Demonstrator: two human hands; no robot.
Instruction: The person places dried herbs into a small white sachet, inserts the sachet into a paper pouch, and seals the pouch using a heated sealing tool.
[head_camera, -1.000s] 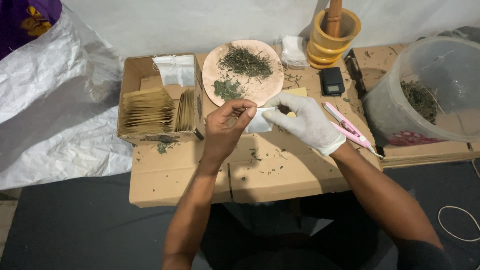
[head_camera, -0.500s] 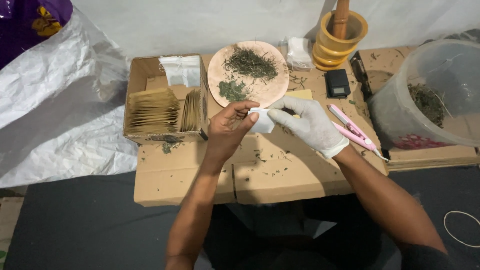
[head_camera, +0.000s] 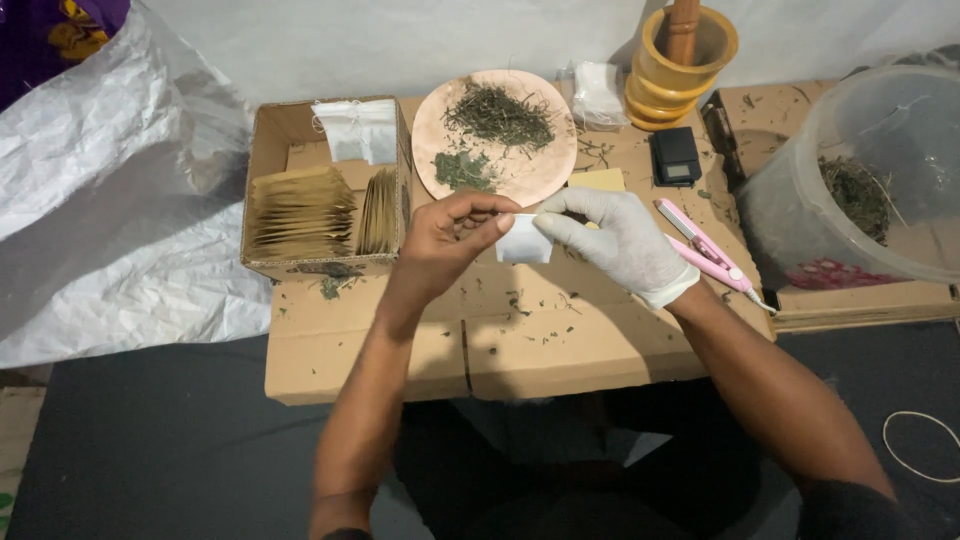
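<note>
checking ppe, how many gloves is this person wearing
1. The white glove is on the right hand, which pinches a small white bag. The left hand, also at the bag, is bare.

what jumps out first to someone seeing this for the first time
At the centre, the bare left hand and the white-gloved right hand pinch a small white pouch between them over a flattened cardboard box. Just behind them lies a round plate with two heaps of dried green herbs. To the left an open carton holds stacked tan sachets, and at far right stands a clear plastic tub with more herbs.
</note>
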